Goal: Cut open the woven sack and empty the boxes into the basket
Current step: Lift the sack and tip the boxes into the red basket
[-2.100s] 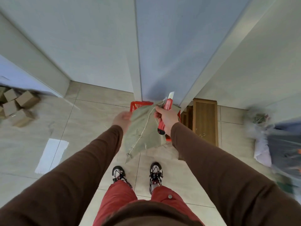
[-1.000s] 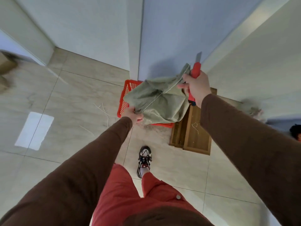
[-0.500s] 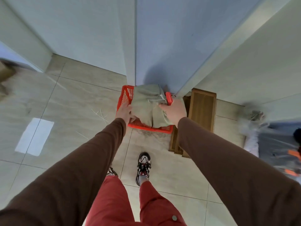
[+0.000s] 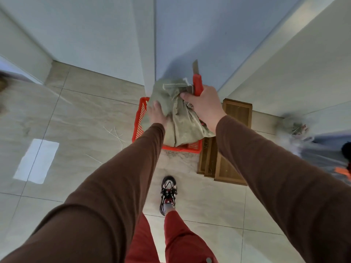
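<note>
One crumpled grey-green woven sack [image 4: 176, 114] is held above one red plastic lattice basket [image 4: 139, 122]. Its top is gripped, together with one red-handled utility knife [image 4: 197, 83], by the right hand [image 4: 204, 105]; the left hand [image 4: 156, 114] is pressed against its side, fingers hidden.

A person is standing on a tiled floor [image 4: 79, 118], looking down at a red basket [image 4: 138, 122] sitting against the wall at twelve o'clock. Both hands are holding a crumpled green woven sack [image 4: 176, 114] over the basket. The left hand [image 4: 156, 115] is gripping the sack's lower left side; the right hand [image 4: 204, 104] is pinching its top while also clutching a red utility knife [image 4: 197, 83], blade pointing to twelve o'clock. At two o'clock of the basket, wooden panels [image 4: 230, 168] are lying on the floor. One sneaker [image 4: 168, 192] is showing at six o'clock.
</note>
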Tool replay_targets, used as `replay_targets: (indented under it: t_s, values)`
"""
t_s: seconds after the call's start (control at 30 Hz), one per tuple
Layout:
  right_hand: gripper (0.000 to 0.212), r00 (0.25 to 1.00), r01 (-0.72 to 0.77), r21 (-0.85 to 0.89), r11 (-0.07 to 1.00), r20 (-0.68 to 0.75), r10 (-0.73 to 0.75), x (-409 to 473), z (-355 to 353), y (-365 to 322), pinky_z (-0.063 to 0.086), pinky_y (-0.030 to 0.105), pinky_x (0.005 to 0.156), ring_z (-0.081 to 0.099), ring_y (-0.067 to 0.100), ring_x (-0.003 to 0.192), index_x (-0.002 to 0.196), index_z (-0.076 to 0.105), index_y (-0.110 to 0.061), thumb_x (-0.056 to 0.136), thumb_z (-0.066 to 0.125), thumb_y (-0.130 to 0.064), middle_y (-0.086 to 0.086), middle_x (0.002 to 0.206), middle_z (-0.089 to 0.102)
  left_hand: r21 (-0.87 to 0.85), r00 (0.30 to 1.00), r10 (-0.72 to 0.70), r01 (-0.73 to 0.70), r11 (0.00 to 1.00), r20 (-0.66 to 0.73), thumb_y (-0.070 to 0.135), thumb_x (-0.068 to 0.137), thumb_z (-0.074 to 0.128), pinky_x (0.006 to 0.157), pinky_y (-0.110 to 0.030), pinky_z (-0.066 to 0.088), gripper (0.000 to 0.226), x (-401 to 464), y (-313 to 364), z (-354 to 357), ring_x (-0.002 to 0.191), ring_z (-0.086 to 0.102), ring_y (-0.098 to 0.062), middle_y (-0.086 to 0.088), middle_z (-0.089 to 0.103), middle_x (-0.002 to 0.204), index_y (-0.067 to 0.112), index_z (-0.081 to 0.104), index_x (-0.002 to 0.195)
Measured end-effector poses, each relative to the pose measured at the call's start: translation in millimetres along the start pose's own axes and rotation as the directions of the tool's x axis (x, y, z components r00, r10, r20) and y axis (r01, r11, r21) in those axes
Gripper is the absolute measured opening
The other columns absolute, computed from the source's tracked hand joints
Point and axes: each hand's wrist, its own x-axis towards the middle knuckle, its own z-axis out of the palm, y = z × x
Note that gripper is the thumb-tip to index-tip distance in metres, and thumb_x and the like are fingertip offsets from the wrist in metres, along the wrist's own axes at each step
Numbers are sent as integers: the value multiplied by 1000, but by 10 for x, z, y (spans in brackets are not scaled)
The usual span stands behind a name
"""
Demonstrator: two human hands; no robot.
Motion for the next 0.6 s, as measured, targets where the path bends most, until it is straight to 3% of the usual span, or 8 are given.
replay_targets:
  t_s: [0.1,0.13,0.27,0.3,0.37,0.47,0.5,0.6]
  values:
    - [34,999,7,-3,1000,31,-7,-20,14,-86,57,49,83,65,24,73,99,68,9,90,77,-22,11,80,67,-19,983,-17,21,1000,183,24,108,31,98,-37,52,30,-28,53,37,111,50,-13,3,57,117,19,54,126]
    - [32,1000,4,21,1000,25,-4,-23,7,-105,57,47,79,62,22,71,99,68,9,90,77,-21,10,79,65,160,984,97,-120,980,146,29,107,33,96,-38,53,27,45,-1,44,108,57,-20,-1,60,112,20,58,115]
    - [21,1000,-2,56,998,-5,2,-39,-86,-176,52,40,73,62,21,70,91,71,-1,90,78,-20,9,79,66,125,985,152,-162,979,85,57,93,41,115,-43,39,65,173,-59,13,139,46,-29,-10,48,151,17,50,143]
    - [17,1000,-2,48,999,-5,2,-49,-109,-191,52,40,72,62,21,70,86,70,-5,90,78,-20,8,77,66,34,980,70,-78,996,187,58,94,40,108,-41,46,58,-5,41,44,132,54,-27,-7,57,143,20,57,135]
    - [19,1000,4,57,998,-22,-3,-62,-155,-217,51,38,69,59,19,65,78,65,-14,92,77,-19,5,73,63,-23,984,5,-1,1000,179,47,99,44,99,-38,52,40,-295,227,36,118,63,-30,-11,68,123,18,66,115]
    - [19,999,8,71,997,-46,-5,-77,-204,-248,49,35,66,59,19,66,80,64,-13,92,76,-22,6,73,62,80,994,75,-82,993,77,40,103,35,119,-43,33,56,-177,275,9,147,34,-33,-16,38,156,8,41,149]
    - [20,999,10,66,998,-40,-8,-87,-210,-252,49,35,66,59,20,66,80,63,-14,92,76,-22,7,74,62,41,989,69,-75,996,134,45,102,33,114,-39,40,59,-229,306,26,144,40,-31,-14,47,152,10,43,148]
    - [20,998,6,103,995,-60,0,-116,-242,-265,53,39,70,60,23,68,84,65,-11,93,75,-25,9,75,61,-91,959,82,-60,994,271,44,102,42,81,-24,59,42,-410,374,79,99,72,-20,-1,78,96,12,68,111]
